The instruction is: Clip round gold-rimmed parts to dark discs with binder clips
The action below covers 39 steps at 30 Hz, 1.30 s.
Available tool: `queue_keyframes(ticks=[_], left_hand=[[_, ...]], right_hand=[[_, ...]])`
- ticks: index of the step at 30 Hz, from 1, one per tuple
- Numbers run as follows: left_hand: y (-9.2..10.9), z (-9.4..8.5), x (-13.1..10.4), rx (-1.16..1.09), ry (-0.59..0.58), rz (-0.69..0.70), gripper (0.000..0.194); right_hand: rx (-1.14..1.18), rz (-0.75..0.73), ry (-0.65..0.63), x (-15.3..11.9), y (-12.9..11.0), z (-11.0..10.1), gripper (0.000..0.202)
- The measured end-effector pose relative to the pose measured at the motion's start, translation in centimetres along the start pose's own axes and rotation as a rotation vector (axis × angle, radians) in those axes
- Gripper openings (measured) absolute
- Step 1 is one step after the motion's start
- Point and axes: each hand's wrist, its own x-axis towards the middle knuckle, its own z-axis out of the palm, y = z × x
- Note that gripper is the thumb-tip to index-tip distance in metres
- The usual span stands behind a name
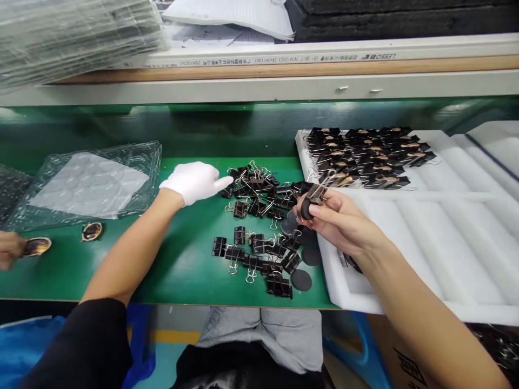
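Binder clips (251, 190), black with silver wire handles, lie mid-bench: a tangled pile on the far side, a looser group nearer the near edge. Green bench (178, 270) runs beneath. White foam tray (430, 221) takes up the right side, slanted ridges across it; its far left part bears rows of clipped pieces (371, 154), set close together. Stack of clear plastic (77, 40) at far left, above the bench. Clear plastic tray (153, 162) on the bench at left, white sheet (87, 186) lying on it.

Right hand (346, 222), bare, near the foam tray's left edge; thumb and fingers pinch a round clipped piece (307, 206), held above the bench. Left hand (193, 182), white-gloved, at the left edge of the far pile; one finger reaches toward the clips, the others curled. Whether it touches or pinches a clip, cannot tell.

Another person's hand (10, 248) at the left edge of view, fingers at a dark oval piece with a gold rim (38, 246). Black discs (301, 280) lie right of the clips, beside the foam tray, some partly covered. Smaller gold-rimmed piece (92, 231) sits alone on the green, just near of the clear plastic tray
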Motion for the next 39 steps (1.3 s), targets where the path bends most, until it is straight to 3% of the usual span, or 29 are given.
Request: queue_keyframes(ticks=[3, 5, 9, 12, 15, 18, 22, 25, 31, 34, 39], left_hand=[[-0.4, 0.0, 0.3, -0.184, -0.154, 0.068, 0.047], [-0.2, -0.7, -0.6, -0.324, -0.160, 0.105, 0.039], [2.6, -1.4, -4.2, -0.633, 0.059, 0.240, 0.046], [6.1, -0.1, -6.2, -0.717, 0.328, 0.386, 0.051], [8.3, 1.7, -6.7, -0.679, 0.433, 0.494, 0.051], [8.7, 2.5, -6.4, -0.670, 0.385, 0.520, 0.052], [8.3, 2.0, -6.3, -0.551, 0.371, 0.287, 0.061], [8.1, 1.7, -6.3, -0.484, 0.341, 0.178, 0.057], [8.2, 1.5, -6.3, -0.638, 0.095, 0.370, 0.050], [8.2, 1.4, -6.2, -0.705, 0.109, 0.366, 0.051], [7.7, 1.5, -5.8, -0.732, 0.194, 0.397, 0.056]], right_hand=[[-0.016, 0.017, 0.025, 0.1, 0.2, 0.1, 0.035], [-0.027, 0.037, 0.020, 0.1, 0.3, 0.3, 0.039], [-0.044, 0.037, -0.045, 0.1, 0.7, 1.1, 0.042], [-0.051, 0.010, -0.076, 0.0, 1.2, 1.7, 0.048], [-0.072, -0.028, -0.104, -0.1, 1.7, 1.9, 0.049], [-0.123, -0.082, -0.117, -0.2, 2.0, 1.8, 0.044], [-0.149, -0.178, -0.115, -0.3, 2.0, 1.6, 0.040], [-0.173, -0.216, -0.122, -0.4, 1.9, 1.2, 0.040], [-0.292, -0.174, -0.122, -0.8, 1.9, 0.8, 0.040], [-0.239, -0.183, -0.080, -0.8, 1.6, 1.2, 0.040], [-0.075, -0.143, 0.174, 0.1, 0.7, 1.4, 0.042]])
